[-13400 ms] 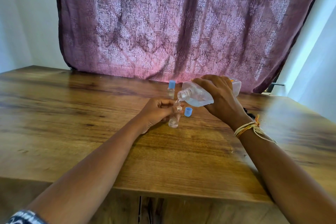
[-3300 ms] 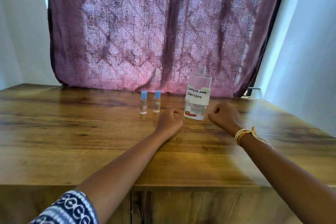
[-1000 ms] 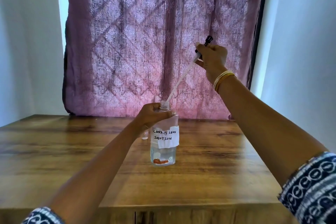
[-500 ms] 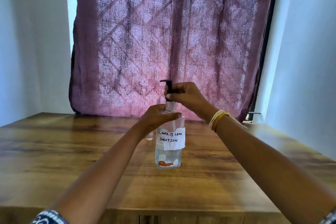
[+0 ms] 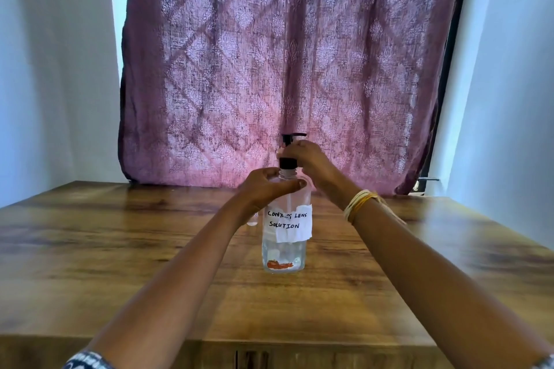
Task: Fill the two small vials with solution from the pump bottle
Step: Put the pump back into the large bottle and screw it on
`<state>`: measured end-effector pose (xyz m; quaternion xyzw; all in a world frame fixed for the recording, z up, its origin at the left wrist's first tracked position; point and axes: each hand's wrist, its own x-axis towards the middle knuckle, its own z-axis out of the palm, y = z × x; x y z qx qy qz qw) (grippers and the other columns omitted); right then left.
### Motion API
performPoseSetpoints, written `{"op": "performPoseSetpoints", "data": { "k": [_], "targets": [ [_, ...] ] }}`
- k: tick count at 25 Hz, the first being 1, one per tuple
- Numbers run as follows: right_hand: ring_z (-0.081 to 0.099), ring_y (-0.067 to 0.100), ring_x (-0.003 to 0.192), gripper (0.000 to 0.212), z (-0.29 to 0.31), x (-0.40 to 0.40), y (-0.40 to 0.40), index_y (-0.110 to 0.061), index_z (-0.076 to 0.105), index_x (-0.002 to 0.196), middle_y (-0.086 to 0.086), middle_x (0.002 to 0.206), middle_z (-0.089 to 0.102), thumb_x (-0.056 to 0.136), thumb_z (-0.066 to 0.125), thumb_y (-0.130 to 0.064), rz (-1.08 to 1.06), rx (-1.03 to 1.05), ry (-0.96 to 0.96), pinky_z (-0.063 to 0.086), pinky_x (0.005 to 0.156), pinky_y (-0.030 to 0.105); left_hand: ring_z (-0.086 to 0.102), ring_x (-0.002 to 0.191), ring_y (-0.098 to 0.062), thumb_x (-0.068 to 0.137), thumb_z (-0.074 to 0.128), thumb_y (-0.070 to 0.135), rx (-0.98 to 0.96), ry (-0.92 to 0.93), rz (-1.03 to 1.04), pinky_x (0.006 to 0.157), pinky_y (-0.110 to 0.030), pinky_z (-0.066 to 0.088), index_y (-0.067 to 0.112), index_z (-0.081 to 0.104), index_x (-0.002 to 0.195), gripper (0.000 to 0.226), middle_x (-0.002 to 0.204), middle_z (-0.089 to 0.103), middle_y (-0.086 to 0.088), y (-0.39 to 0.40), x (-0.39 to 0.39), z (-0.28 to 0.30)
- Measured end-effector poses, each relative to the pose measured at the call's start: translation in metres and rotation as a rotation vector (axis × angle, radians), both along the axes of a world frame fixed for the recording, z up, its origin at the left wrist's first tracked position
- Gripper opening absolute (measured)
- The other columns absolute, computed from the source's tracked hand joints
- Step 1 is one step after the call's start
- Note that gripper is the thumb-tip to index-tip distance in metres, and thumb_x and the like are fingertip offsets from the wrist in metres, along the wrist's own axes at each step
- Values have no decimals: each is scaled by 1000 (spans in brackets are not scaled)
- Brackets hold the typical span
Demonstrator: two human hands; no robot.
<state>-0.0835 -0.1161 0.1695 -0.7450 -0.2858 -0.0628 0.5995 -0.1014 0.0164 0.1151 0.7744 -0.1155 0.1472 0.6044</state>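
A clear bottle [image 5: 284,252] with a white label reading "contact lens solution" stands upright on the wooden table [image 5: 120,249]. My left hand [image 5: 263,187] grips its shoulder just under the neck. My right hand [image 5: 305,159] grips the black pump head [image 5: 290,156] seated on the bottle's neck. The base of one small vial [image 5: 252,219] peeks out behind my left wrist. The other vial is hidden.
A purple patterned curtain [image 5: 284,69] hangs right behind the table's far edge, with white walls on both sides. The table's front edge [image 5: 269,344] runs across the bottom of the view.
My right hand lowered the pump with its long tube into the bottle and now holds the pump head at the neck. My left hand kept its hold on the bottle.
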Motion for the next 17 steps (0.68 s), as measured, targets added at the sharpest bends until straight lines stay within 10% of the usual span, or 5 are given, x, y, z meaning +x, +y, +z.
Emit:
{"op": "performPoseSetpoints", "data": {
  "k": [4, 9, 14, 17],
  "targets": [
    [69, 20, 87, 37, 4, 0, -18, 6, 56, 119, 20, 105, 69, 84, 66, 4, 58, 60, 27, 58, 70, 20, 74, 95, -23, 49, 84, 55, -7, -12, 14, 94, -48, 56, 22, 75, 97, 59, 99, 78, -4, 0, 3, -2],
    [69, 34, 94, 57, -4, 0, -4, 0, 58, 116, 24, 103, 69, 69, 85, -16, -110, -39, -41, 58, 85, 42, 74, 95, -21, 56, 85, 45, -17, -24, -18, 96, -48, 55, 19, 75, 102, 54, 99, 79, -3, 2, 5, -3],
    [67, 23, 98, 37, 9, 6, -23, 7, 56, 124, 20, 112, 66, 87, 58, 9, 263, -25, 79, 57, 85, 26, 73, 97, -20, 48, 85, 53, -16, -20, 8, 96, -47, 55, 21, 76, 98, 60, 100, 79, -2, 2, 5, -3],
    [69, 23, 90, 28, 11, 8, -28, 3, 69, 104, 22, 101, 71, 77, 74, 3, 111, -97, -54, 57, 86, 29, 73, 97, -21, 47, 86, 54, -15, -13, 10, 95, -47, 55, 19, 75, 101, 65, 101, 78, -2, 0, 6, -2]
  ]
}}
